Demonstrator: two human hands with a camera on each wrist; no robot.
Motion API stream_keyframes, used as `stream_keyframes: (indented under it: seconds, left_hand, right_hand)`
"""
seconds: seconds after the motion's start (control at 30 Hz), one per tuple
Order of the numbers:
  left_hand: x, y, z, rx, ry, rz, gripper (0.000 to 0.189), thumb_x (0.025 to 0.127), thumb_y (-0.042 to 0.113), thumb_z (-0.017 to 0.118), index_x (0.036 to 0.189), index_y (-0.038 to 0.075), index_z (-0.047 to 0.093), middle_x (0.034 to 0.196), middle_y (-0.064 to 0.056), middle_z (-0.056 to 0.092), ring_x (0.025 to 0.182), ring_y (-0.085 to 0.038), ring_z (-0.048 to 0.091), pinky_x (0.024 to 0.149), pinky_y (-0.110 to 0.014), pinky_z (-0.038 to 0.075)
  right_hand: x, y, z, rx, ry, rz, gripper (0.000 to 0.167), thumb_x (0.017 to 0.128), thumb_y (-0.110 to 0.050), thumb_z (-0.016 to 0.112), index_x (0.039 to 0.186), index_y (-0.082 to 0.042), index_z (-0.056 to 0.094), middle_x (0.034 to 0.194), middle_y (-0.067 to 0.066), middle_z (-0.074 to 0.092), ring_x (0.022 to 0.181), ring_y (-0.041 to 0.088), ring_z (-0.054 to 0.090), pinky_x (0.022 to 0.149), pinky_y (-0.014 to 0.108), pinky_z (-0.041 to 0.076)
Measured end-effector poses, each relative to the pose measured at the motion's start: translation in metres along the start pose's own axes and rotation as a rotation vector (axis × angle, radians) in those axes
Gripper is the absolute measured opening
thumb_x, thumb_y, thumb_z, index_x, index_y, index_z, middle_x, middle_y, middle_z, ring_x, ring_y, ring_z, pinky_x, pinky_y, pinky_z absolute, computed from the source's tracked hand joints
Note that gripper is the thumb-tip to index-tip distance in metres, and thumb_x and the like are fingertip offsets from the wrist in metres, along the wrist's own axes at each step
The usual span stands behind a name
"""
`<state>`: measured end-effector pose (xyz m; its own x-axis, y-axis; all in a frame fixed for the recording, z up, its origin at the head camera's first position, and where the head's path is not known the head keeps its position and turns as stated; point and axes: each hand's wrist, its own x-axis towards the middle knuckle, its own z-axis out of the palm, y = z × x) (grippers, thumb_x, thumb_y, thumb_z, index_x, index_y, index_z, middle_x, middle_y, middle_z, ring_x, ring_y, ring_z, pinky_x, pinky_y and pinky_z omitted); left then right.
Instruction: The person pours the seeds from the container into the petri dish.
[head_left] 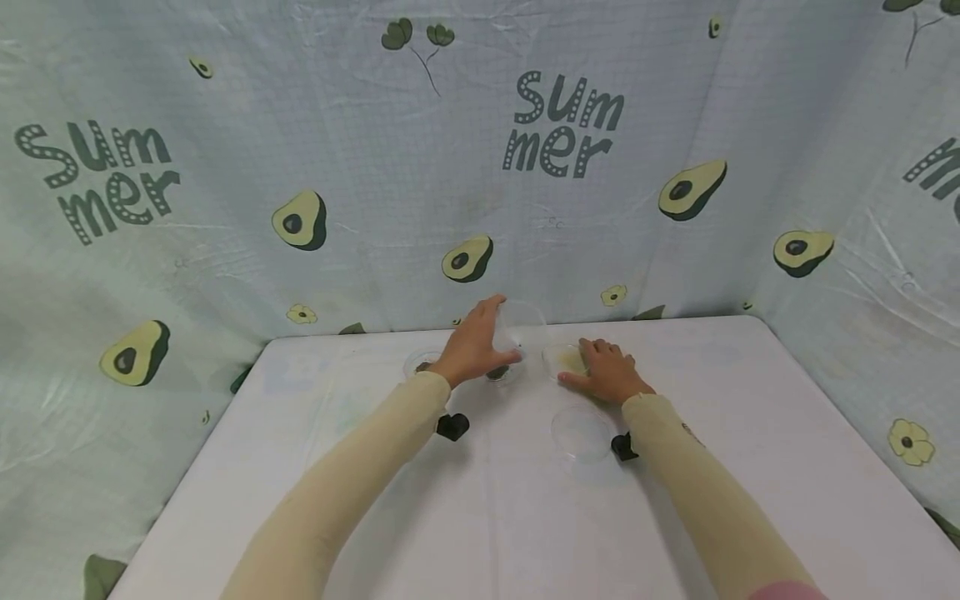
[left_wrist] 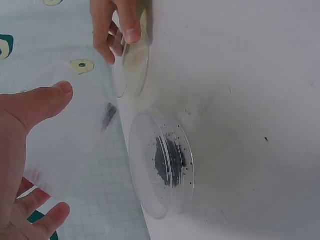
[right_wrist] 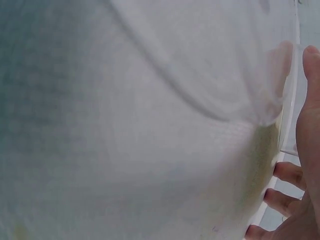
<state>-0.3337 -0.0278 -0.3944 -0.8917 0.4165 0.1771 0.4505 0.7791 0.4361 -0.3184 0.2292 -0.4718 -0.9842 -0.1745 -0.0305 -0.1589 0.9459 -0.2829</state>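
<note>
My left hand (head_left: 472, 343) holds a clear round lid (head_left: 522, 323) between thumb and spread fingers, above the back of the table. In the left wrist view this lid (left_wrist: 65, 140) is see-through and bears a small dark mark. Beneath the left hand stands a petri dish with dark grains (left_wrist: 170, 162). My right hand (head_left: 606, 372) grips a petri dish with yellowish contents (head_left: 564, 360) by its rim, thumb on the near side. In the right wrist view, fingers (right_wrist: 287, 202) touch its edge.
Another petri dish with dark contents (head_left: 420, 364) sits left of the left hand, partly hidden by it. A clear round dish or lid (head_left: 581, 433) lies near the right forearm. Small black devices (head_left: 452, 427) hang at both wrists. A patterned curtain (head_left: 375, 208) rises behind the white table (head_left: 517, 517).
</note>
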Motion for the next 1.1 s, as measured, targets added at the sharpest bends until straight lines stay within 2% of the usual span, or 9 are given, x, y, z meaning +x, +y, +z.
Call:
stream_keyframes:
  seconds: [0.37, 0.73, 0.93, 1.1]
  left_hand:
    - [0.003, 0.004, 0.008, 0.04, 0.026, 0.061, 0.095, 0.077, 0.036, 0.081, 0.151, 0.018, 0.023, 0.15, -0.007, 0.037, 0.136, -0.023, 0.041, 0.112, -0.041, 0.039]
    - [0.004, 0.009, 0.015, 0.082, 0.036, 0.103, 0.092, 0.078, 0.033, 0.081, 0.151, 0.023, 0.026, 0.148, -0.008, 0.039, 0.133, -0.024, 0.046, 0.109, -0.04, 0.043]
    - [0.003, 0.013, 0.018, 0.126, 0.049, 0.133, 0.091, 0.079, 0.032, 0.081, 0.152, 0.023, 0.027, 0.147, -0.008, 0.039, 0.135, -0.023, 0.043, 0.11, -0.039, 0.042]
    - [0.003, 0.015, 0.022, 0.145, 0.065, 0.186, 0.09, 0.078, 0.027, 0.081, 0.152, 0.023, 0.028, 0.145, -0.009, 0.04, 0.134, -0.024, 0.042, 0.107, -0.04, 0.044]
  right_hand:
    - [-0.006, -0.008, -0.004, -0.022, 0.009, 0.011, 0.09, 0.088, -0.063, 0.055, 0.147, 0.002, 0.033, 0.145, 0.029, 0.04, 0.132, 0.051, 0.038, 0.099, 0.073, 0.033]
    - [-0.01, -0.008, 0.003, -0.014, 0.016, 0.031, 0.09, 0.089, -0.063, 0.055, 0.148, 0.001, 0.031, 0.146, 0.03, 0.038, 0.132, 0.052, 0.037, 0.1, 0.074, 0.031]
    - [-0.014, -0.012, 0.003, -0.009, 0.022, 0.036, 0.09, 0.089, -0.061, 0.056, 0.148, 0.002, 0.031, 0.145, 0.031, 0.038, 0.132, 0.052, 0.037, 0.1, 0.074, 0.031]
    - [-0.017, -0.012, 0.003, 0.003, 0.025, 0.037, 0.089, 0.089, -0.061, 0.056, 0.148, 0.001, 0.03, 0.146, 0.031, 0.037, 0.133, 0.052, 0.035, 0.1, 0.074, 0.03]
